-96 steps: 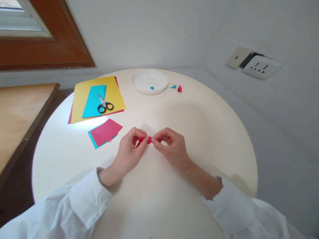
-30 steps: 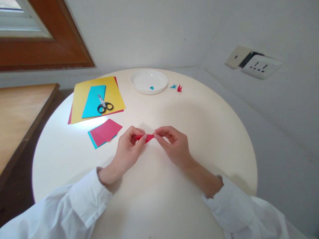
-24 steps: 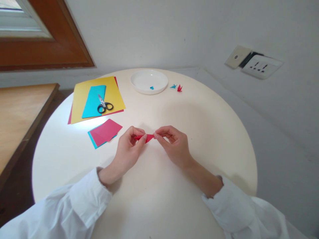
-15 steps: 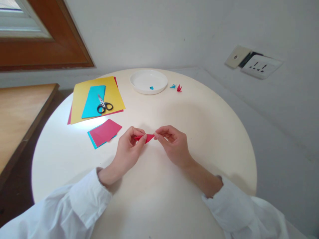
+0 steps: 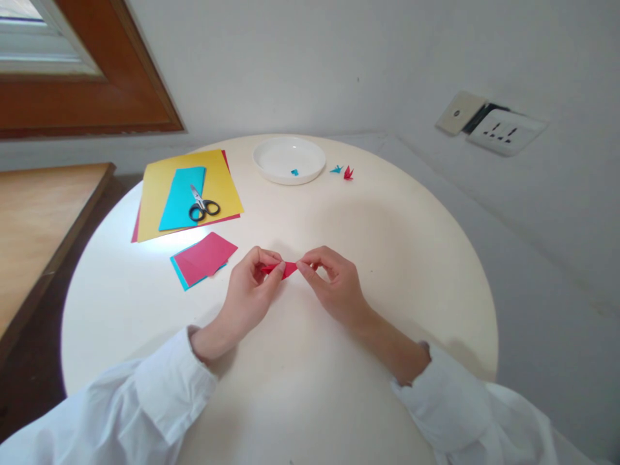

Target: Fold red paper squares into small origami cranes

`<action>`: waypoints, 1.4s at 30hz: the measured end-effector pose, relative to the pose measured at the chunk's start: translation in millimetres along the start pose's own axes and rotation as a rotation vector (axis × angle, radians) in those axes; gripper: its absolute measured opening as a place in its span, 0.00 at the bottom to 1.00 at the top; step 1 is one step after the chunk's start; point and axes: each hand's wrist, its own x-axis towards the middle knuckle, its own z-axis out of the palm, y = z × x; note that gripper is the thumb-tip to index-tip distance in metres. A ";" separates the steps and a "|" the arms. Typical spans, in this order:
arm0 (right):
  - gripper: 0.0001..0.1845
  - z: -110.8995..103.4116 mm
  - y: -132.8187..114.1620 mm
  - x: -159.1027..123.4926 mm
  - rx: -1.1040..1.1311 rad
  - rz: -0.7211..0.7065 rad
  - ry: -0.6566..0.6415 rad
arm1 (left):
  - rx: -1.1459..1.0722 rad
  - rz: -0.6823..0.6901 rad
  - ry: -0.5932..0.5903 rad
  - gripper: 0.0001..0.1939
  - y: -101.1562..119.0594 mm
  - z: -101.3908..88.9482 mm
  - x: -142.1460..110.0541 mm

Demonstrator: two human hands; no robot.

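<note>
A small piece of folded red paper [image 5: 289,268] is held between my two hands, just above the round white table. My left hand [image 5: 250,287] pinches its left part between thumb and fingers, which hide some of the folds. At the pointed right end, the thumb and fingertips of my right hand [image 5: 334,281] are closed on the tip. Left of my left hand lie red paper pieces [image 5: 206,254] over blue ones [image 5: 183,276].
Scissors [image 5: 201,203] rest on folded blue paper [image 5: 180,200] over yellow sheets [image 5: 225,184]. A white dish [image 5: 289,155] with a small blue piece [image 5: 294,172] stands at the back. Beside it are a blue paper crane [image 5: 336,169] and a red one [image 5: 348,173].
My right hand has shifted slightly left, its fingertips drawing a little further over the pointed tip. My left hand keeps its hold on the folded red paper.
</note>
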 end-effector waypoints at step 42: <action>0.04 5.1 -2.9 1.0 -0.156 0.039 -0.059 | -0.109 0.036 -0.102 0.06 -5.1 2.5 -0.2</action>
